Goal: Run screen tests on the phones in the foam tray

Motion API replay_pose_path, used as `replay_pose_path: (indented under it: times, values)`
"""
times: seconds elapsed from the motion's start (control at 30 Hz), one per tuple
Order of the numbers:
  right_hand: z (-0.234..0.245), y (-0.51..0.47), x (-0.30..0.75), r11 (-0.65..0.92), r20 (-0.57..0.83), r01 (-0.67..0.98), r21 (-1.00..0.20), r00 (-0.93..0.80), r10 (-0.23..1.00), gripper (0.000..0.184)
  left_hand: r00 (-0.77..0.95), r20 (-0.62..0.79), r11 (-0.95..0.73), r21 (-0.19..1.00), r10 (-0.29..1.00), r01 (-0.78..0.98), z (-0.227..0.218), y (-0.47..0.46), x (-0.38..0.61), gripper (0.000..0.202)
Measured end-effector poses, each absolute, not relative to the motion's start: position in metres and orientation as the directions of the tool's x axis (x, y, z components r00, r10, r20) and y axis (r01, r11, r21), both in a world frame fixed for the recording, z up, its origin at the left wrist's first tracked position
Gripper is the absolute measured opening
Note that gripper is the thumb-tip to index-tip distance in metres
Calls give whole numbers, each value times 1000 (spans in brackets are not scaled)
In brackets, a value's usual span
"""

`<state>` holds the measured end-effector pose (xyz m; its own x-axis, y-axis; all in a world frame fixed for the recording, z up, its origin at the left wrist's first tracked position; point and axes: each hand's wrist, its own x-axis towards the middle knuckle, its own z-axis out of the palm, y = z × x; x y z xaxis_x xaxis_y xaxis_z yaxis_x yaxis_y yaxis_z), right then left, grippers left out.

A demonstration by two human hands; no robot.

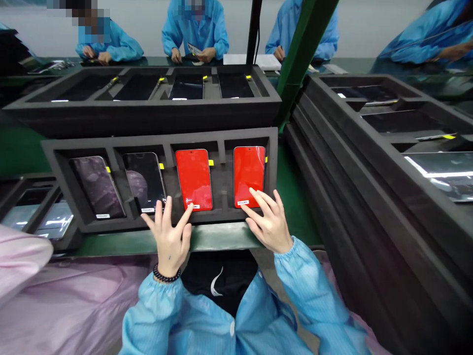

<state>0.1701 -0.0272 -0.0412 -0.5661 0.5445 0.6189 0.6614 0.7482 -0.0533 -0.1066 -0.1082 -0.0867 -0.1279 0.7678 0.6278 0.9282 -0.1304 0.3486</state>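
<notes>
— Phones: what do the fingers hide?
— Little. The left hand (170, 237), fingers spread, tips the bottom edge of one glossy red phone (194, 179); the right hand (269, 221), also spread, covers the other red phone's (249, 175) lower corner.
— And beneath?
— A matte grey foam tray (221, 140).

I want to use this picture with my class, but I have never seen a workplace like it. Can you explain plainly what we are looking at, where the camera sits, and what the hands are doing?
The camera is worn on a person's head and looks down at their own two bare hands. In front of them lies a dark foam tray with four slots. Two hold dark panels, and two hold red panels. The left hand spreads open, a fingertip touching the bottom of the left red panel. The right hand is open too, fingers on the bottom edge of the right red panel. Neither hand grips anything. More trays are stacked behind and to the right. Other people in blue coats work across the green table.
</notes>
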Motion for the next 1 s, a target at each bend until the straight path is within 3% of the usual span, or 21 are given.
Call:
replay_pose_path:
  times: [0.13, 0.23, 0.4, 0.57, 0.7, 0.83, 1.0]
  values:
    - [-39, -28, 170, 748, 681, 661, -59, -521, 514, 43, -128, 705, -157, 325, 697, 932, -89, -108, -105, 48]
    - [-38, -29, 169, 752, 686, 657, -54, -523, 506, 39, -69, 701, -182, 278, 710, 943, -88, -108, -105, 45]
    - [-38, -29, 167, 726, 637, 687, -7, -557, 533, 34, -93, 749, -186, 280, 656, 942, -86, -108, -105, 57]
    - [-38, -32, 166, 730, 590, 683, 14, -596, 545, 37, -65, 703, -186, 274, 708, 944, -86, -108, -105, 50]
    - [-37, -34, 165, 748, 612, 663, 16, -598, 517, 42, -102, 744, -193, 300, 661, 934, -87, -108, -106, 57]
    - [-37, -35, 165, 728, 588, 685, 34, -602, 540, 36, -40, 688, -192, 258, 725, 947, -86, -108, -106, 54]
    - [-38, -35, 166, 752, 667, 659, 25, -571, 478, 40, -83, 723, -199, 296, 686, 934, -84, -109, -105, 62]
